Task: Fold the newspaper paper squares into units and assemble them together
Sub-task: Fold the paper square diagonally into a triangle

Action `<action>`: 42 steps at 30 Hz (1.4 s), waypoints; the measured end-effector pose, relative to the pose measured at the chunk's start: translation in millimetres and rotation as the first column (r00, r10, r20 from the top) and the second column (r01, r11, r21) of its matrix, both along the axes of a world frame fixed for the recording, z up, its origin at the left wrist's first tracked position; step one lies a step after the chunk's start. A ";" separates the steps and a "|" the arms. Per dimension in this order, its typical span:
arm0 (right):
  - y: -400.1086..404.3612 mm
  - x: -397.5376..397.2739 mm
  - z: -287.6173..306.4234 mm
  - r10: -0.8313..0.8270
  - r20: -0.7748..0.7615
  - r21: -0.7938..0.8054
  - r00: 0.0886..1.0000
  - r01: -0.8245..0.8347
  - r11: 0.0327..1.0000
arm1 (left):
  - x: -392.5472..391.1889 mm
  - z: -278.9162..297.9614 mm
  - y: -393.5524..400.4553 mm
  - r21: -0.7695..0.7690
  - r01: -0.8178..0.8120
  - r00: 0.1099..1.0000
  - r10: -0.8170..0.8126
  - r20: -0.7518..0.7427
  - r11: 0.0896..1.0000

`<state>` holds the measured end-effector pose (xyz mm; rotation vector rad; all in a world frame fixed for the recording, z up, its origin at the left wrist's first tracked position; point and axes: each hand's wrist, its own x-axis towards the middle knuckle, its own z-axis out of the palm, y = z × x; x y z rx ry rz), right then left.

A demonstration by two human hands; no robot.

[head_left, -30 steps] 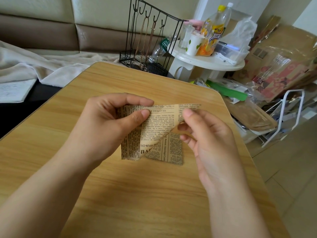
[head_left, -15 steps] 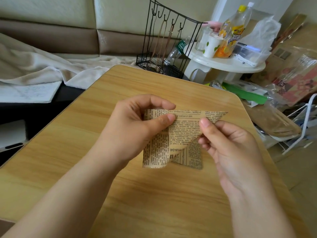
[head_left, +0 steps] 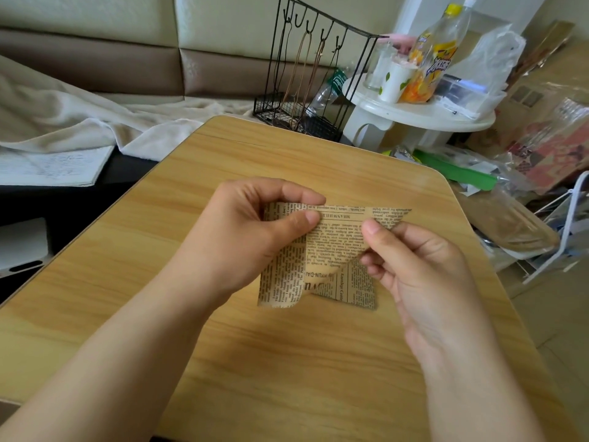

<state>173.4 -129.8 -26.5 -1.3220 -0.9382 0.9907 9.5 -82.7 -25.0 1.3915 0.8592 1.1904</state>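
Left hand (head_left: 255, 237) and right hand (head_left: 411, 266) both pinch the tan newsprint paper square (head_left: 334, 250) above the wood-grain desk (head_left: 127, 282). Diagonal fold in progress; next, align corners and crease.

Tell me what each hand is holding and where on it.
Both pinch the newspaper paper square: left hand at its top left corner, right hand on the folded-over flap near the top right.
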 end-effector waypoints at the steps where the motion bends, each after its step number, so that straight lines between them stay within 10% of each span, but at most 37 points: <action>1: -0.1 1.9 -0.8 0.013 0.036 -0.013 0.999 -0.012 1.000 | -1.9 -1.0 1.0 0.001 0.000 0.999 0.000 -0.044 1.000; 9: -4.4 8.5 -13.4 0.359 0.419 -0.355 0.834 -0.213 0.910 | -16.2 -11.3 3.1 -0.038 0.211 0.834 -0.200 -0.515 0.977; 25: -0.8 -34.0 -51.9 0.298 0.918 -0.257 0.263 -0.180 0.950 | -21.5 -52.5 -3.4 0.081 0.116 0.573 0.000 -0.820 0.990; 34: -3.6 -25.2 -49.5 0.313 0.698 -0.220 0.644 -0.224 0.950 | -35.4 -43.7 -11.1 -0.241 0.001 0.916 -0.098 -0.388 0.971; 42: -16.8 -24.4 -21.5 0.250 0.539 -0.012 0.805 -0.289 0.957 | -38.4 -21.7 -23.2 -0.289 0.171 0.985 -0.158 0.066 0.942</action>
